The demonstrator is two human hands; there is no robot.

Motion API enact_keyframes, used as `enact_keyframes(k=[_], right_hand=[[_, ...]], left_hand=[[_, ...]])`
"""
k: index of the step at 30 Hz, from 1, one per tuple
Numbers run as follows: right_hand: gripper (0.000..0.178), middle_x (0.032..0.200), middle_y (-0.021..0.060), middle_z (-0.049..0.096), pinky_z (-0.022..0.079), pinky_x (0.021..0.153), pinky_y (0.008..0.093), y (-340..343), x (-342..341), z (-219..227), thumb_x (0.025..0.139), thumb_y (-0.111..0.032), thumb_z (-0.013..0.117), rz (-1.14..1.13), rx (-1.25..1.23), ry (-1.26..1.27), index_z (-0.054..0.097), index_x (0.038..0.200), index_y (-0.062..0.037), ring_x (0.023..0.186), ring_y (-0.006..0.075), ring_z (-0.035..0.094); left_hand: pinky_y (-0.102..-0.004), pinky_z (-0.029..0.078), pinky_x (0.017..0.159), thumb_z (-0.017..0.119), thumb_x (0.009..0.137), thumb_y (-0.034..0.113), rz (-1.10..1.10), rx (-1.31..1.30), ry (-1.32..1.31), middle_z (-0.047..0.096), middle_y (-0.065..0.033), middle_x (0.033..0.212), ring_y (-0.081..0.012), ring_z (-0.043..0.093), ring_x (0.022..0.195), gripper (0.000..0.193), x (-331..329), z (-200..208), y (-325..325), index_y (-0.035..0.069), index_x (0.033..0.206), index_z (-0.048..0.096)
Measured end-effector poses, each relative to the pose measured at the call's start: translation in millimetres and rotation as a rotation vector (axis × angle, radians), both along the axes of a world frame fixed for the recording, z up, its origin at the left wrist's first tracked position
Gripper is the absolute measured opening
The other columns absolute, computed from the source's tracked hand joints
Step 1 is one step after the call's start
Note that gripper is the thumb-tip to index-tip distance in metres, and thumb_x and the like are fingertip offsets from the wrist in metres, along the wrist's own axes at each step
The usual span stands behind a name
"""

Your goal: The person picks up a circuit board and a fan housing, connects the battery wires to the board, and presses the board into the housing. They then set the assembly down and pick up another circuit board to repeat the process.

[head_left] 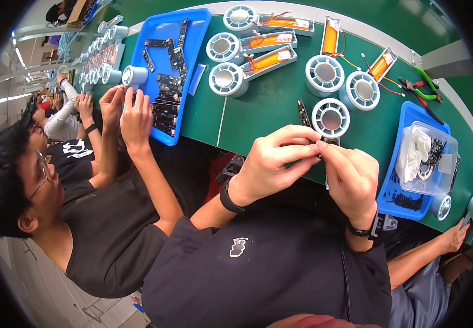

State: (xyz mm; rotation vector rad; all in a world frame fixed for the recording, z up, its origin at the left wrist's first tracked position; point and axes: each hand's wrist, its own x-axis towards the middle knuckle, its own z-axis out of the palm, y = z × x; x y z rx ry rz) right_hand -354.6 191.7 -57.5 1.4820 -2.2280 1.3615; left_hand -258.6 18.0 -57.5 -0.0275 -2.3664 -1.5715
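Observation:
My left hand (272,162) and my right hand (352,176) meet fingertip to fingertip above the near edge of the green table. Both are closed in a pinch, and the small dark thing between them is mostly hidden by the fingers. Just beyond the fingertips is a light blue round housing (331,118) with a spoked rim and a grey centre. A narrow dark circuit board (303,113) stands out to its left, partly behind my left hand. Two similar round housings, a farther one (324,75) and a right one (363,90), sit behind it, with wires leading to orange battery packs (331,35).
At left, a blue tray (197,41) holds several circuit boards; a co-worker's hands (132,117) work beside it. More housings with battery trays (269,61) lie at the back. Pliers (427,90) lie right, near a blue tray (407,117) with a clear box (448,143) and black bits.

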Motion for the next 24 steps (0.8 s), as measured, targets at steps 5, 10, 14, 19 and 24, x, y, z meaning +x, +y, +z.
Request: enact_keyframes(k=[5, 10, 14, 19, 24], right_hand=[[0.045, 0.093, 0.0115, 0.077, 0.043, 0.053, 0.0251, 4.2, 7.4, -3.8, 0.082, 0.015, 0.072, 0.003, -0.014, -0.351, 0.066, 0.124, 0.0012, 0.061, 0.0148, 0.065], [0.048, 0.093, 0.0105, 0.077, 0.042, 0.055, 0.0207, 7.7, 11.4, -10.5, 0.083, 0.015, 0.072, -0.034, -0.052, -0.708, 0.062, 0.128, 0.0011, 0.061, 0.0075, 0.061], [0.046, 0.093, 0.011, 0.076, 0.044, 0.057, 0.0215, 2.7, 8.1, -9.2, 0.083, 0.014, 0.073, -0.031, -0.047, -0.507, 0.062, 0.125, 0.0005, 0.062, 0.0101, 0.062], [0.042, 0.091, 0.0117, 0.075, 0.05, 0.059, 0.0291, -4.1, 3.6, -7.3, 0.079, 0.014, 0.073, -0.03, -0.004, -0.247, 0.064, 0.117, 0.0002, 0.067, 0.0196, 0.067], [0.032, 0.09, 0.0122, 0.074, 0.055, 0.064, 0.0356, -1.4, -3.1, 6.8, 0.077, 0.014, 0.073, -0.023, 0.099, -0.182, 0.069, 0.106, -0.0001, 0.073, 0.0275, 0.07]], left_hand=[[-0.0318, 0.064, 0.084, 0.081, 0.078, -0.01, 0.003, 0.003, -0.025, 0.069, -0.0145, 0.118, -0.0238, 0.076, 0.096, 0.032, 3.4, -0.3, 0.5, -0.002, 0.109, 0.077], [-0.0319, 0.064, 0.085, 0.08, 0.078, -0.011, -0.001, -0.038, 0.002, 0.069, -0.015, 0.119, -0.024, 0.076, 0.097, 0.033, 2.6, 1.2, -1.2, -0.001, 0.11, 0.077], [-0.0319, 0.065, 0.085, 0.08, 0.078, -0.011, 0.004, -0.009, 0.015, 0.07, -0.0153, 0.119, -0.024, 0.075, 0.097, 0.033, 0.5, -0.7, -3.5, -0.001, 0.11, 0.077], [-0.0323, 0.065, 0.085, 0.081, 0.077, -0.011, 0.016, -0.041, 0.04, 0.07, -0.0155, 0.118, -0.024, 0.075, 0.097, 0.034, -1.3, -0.7, -1.6, 0.0, 0.109, 0.078], [-0.0331, 0.064, 0.086, 0.082, 0.076, -0.011, 0.02, -0.065, 0.075, 0.07, -0.0161, 0.117, -0.0245, 0.075, 0.098, 0.035, -1.7, -4.5, -0.1, 0.0, 0.109, 0.078]])
